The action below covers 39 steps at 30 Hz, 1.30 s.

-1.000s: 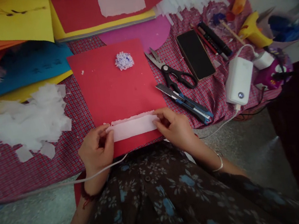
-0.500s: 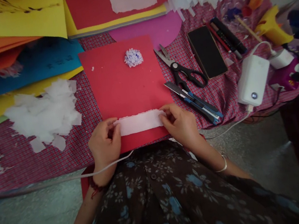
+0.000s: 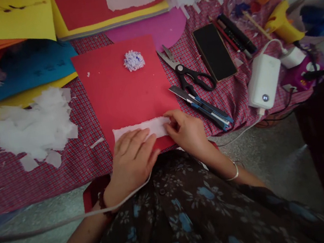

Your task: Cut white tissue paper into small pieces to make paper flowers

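A white paper strip with a rough upper edge lies along the near side of a red sheet. My left hand rests flat over the strip's left part, fingers stretched out, hiding some of it. At the strip's right end, my right hand pinches the paper between thumb and fingers. Farther up on the red sheet sits a small clump of white and blue paper bits. A tiny white scrap lies near the sheet's upper left.
Right of the sheet are scissors, a blue utility knife, a phone, markers and a white power bank. White paper pieces are heaped at left. Coloured sheets lie behind. A cable crosses my left wrist.
My left hand has let go of the strip's left end and now lies flat across it. A small white sliver now shows left of the red sheet. The right hand keeps its pinch.
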{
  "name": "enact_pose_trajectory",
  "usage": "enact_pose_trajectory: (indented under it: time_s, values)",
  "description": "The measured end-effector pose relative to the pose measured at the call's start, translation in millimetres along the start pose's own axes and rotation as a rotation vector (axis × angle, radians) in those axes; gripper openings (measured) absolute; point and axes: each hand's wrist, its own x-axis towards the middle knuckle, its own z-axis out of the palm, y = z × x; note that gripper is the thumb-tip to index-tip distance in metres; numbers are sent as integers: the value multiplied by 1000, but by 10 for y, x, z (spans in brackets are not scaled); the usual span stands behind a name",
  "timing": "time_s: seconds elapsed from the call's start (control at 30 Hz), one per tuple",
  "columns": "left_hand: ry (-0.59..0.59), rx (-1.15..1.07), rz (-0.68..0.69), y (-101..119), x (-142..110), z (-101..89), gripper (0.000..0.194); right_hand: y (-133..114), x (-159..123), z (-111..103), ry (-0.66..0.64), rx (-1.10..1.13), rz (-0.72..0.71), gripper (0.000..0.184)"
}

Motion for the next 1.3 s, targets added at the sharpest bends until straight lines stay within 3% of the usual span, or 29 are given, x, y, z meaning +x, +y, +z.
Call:
enact_pose_trajectory:
  time_s: [0.07, 0.17, 0.37, 0.53, 0.67, 0.8, 0.9, 1.03, 1.13, 1.2, 1.3]
  values:
    - [-168, 13, 123, 47, -6, 69, 43, 6, 4, -25, -21, 11, -4, 27]
    - [-314, 59, 152, 44, -45, 164, 59, 37, 42, -102, -46, 52, -52, 28]
    - [-334, 63, 150, 19, -92, 180, 65, 63, 226, -247, -132, -48, -192, 26]
    - [-333, 35, 128, 25, -57, 171, 63, 1, 326, -264, -263, -153, -279, 7]
    - [-277, -118, 94, -27, -44, 139, 55, -20, 304, -254, -260, -93, -362, 11]
    - [-31, -394, -166, -110, -45, 6, 28, -25, 235, -245, -205, 37, -385, 13]
    - [74, -341, -279, -176, 48, -133, 25, -38, 194, -244, -197, 73, -382, 12]
    - [-122, -181, -132, -297, 349, -250, 41, -74, 172, -260, -221, 63, -391, 10]
    - [-353, -211, -19, -392, 584, -241, 18, -90, 172, -274, -234, 101, -350, 9]
    - [-481, -258, -33, -423, 688, -193, 15, -83, 180, -271, -219, 174, -300, 10]
    - [-521, -282, -137, -423, 752, -117, 22, -50, 207, -241, -192, 272, -243, 26]
